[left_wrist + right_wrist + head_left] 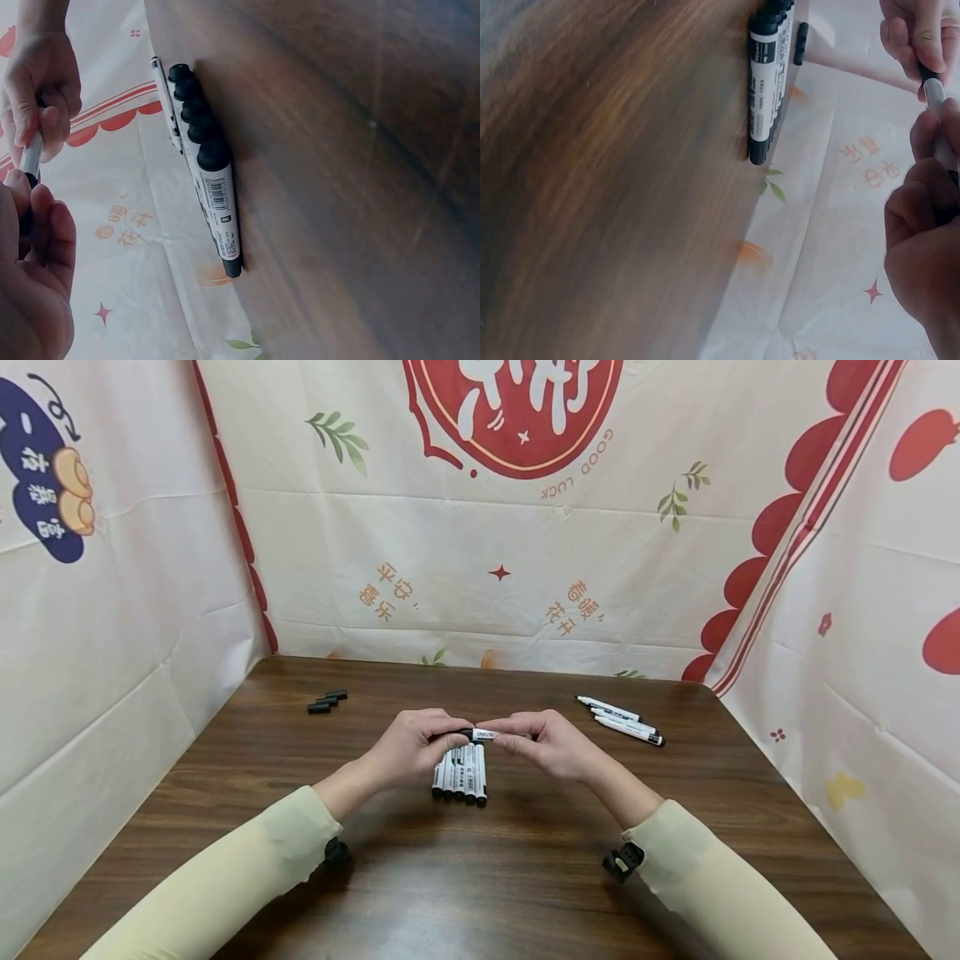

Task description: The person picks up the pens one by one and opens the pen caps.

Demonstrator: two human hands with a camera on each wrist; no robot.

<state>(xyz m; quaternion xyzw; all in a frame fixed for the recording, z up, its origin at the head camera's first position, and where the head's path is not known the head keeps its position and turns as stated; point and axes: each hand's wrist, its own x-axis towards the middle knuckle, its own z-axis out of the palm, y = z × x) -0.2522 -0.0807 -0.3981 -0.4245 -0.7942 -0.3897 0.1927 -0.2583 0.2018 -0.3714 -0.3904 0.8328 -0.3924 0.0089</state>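
Over the middle of the table, both hands hold one white marker level between them. My left hand pinches its black cap end between thumb and fingers. On the other side, my right hand grips the white barrel towards its far end, leaving a strip of printed label in sight. A row of several capped white markers lies side by side just below the hands. The left wrist view shows the row's black ends close up; in the right wrist view the held marker runs between the two hands.
Three loose black caps lie at the back left of the wooden table. To the back right are three white markers, at least one with its dark tip bare. Printed cloth hangs behind the table and along both sides.
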